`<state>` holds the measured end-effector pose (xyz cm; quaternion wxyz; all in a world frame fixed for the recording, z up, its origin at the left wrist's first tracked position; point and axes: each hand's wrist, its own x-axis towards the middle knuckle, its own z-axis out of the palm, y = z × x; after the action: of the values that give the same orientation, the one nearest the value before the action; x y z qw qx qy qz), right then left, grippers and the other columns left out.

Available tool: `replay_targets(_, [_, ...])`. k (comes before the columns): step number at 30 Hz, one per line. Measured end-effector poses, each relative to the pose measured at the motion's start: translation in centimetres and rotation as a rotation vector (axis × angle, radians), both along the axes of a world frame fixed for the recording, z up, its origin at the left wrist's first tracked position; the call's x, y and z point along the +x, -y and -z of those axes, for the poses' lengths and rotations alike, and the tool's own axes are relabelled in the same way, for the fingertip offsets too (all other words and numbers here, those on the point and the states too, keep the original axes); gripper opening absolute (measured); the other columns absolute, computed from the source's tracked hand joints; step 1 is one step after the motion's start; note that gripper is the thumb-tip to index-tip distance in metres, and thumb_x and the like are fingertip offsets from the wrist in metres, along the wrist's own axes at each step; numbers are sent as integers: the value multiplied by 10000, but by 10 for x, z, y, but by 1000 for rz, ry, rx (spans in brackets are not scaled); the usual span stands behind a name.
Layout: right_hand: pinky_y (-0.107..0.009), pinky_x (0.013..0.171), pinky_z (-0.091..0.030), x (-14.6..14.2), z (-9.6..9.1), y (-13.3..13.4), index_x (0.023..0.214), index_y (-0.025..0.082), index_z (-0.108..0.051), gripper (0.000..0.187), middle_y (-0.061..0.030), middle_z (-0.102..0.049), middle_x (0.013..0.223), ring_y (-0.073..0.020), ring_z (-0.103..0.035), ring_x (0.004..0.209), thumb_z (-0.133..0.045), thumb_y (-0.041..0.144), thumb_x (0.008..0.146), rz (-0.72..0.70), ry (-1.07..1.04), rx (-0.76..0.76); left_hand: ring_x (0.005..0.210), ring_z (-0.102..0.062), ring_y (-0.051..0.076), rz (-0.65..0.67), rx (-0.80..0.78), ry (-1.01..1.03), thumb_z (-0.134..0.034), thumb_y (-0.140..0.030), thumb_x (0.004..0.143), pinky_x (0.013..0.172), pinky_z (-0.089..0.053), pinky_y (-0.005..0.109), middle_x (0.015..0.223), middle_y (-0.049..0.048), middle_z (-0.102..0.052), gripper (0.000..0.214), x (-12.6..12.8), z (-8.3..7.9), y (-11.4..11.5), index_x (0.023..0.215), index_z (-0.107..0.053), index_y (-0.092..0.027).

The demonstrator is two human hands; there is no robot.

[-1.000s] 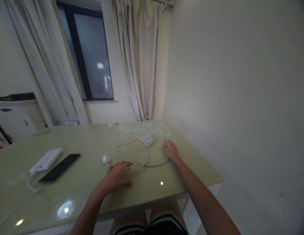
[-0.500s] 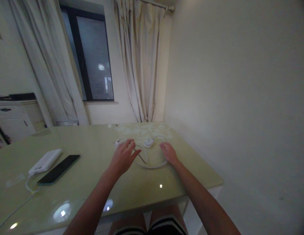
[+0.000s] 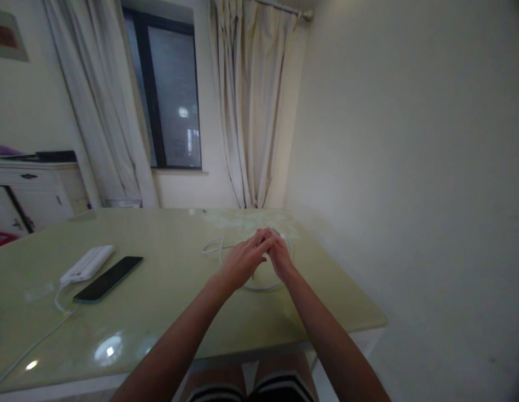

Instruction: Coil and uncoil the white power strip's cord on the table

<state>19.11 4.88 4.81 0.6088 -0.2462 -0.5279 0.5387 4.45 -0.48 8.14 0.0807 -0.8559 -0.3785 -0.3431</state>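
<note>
My left hand and right hand meet over the white cable looped on the tabletop, fingers bunched, whether gripping I cannot tell; gathering it, I judge, next needs a sure pinch.

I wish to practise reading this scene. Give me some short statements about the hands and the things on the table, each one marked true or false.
1. The left hand and the right hand meet at the fingertips over the looped white cable. True.
2. The black phone lies on top of the white power bank. False: it lies beside the power bank, flat on the table.
3. The curtains are drawn shut over the window. False: they hang at both sides, and the dark pane shows between them.
4. A thin cable runs from the power bank toward the near table edge. True.
</note>
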Motion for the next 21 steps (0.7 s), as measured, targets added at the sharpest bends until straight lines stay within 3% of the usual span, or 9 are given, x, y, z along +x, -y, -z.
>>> replay_targets(3, [-308,714,-555,1,-2,-4,1036,227,-612,248,-31,-754,873,-183,-714,776,-660,357,830,52,16,-154,827,-696,168,-179,-96,289,-526,-292,965,760,-545,308,1202,72,-645,221,-21,22,-9,1162,-607,-233])
replay_targets(5, [-313,724,-563,1,-4,-8,1049,211,-608,217,-57,-764,911,-184,-723,802,-578,291,849,31,-99,-272,687,-641,152,-268,-181,339,-507,-307,964,721,-515,306,984,44,-665,153,-33,43,-17,972,-627,-211])
replay_targets(8, [-292,649,-549,-3,-7,-13,1047,166,-652,269,-93,-756,922,-164,-692,705,-472,260,870,-53,-273,-365,776,-632,196,-351,-245,379,-560,-309,910,774,-503,339,952,49,-643,116,-46,80,-26,948,-601,-207])
replay_targets(11, [-233,426,-373,-7,-8,-15,1052,149,-672,328,-6,-625,612,-104,-422,406,-459,356,912,7,-274,-344,1036,-608,286,-513,-213,520,-648,-288,812,931,-465,429,1029,100,-627,224,-57,106,-33,991,-574,-175])
replay_targets(13, [-215,387,-237,-11,-7,-14,1075,148,-670,385,74,-448,487,-85,-264,373,-501,459,923,85,-168,-264,1048,-605,312,-533,-353,643,-689,-278,763,942,-448,452,978,112,-639,265,-64,112,-37,970,-571,-161])
replay_targets(16, [-214,413,-204,-13,-4,-9,1102,150,-681,457,96,-368,490,-83,-256,405,-537,545,921,211,104,-69,902,-641,287,-461,-613,796,-695,-250,735,864,-471,423,848,84,-652,244,-70,107,-41,931,-586,-154])
replay_targets(18, [-221,445,-250,-13,1,-5,1078,149,-698,484,76,-397,522,-92,-319,440,-489,565,948,290,294,75,867,-650,250,-399,-648,838,-660,-271,773,832,-483,380,894,86,-673,246,-68,101,-43,979,-605,-148])
replay_targets(21, [-235,505,-313,-11,12,2,1033,155,-712,511,45,-438,563,-118,-417,507,-405,561,989,340,508,194,885,-645,213,-226,-576,942,-596,-419,862,781,-497,329,1086,112,-677,361,-57,94,-40,1111,-621,-159])
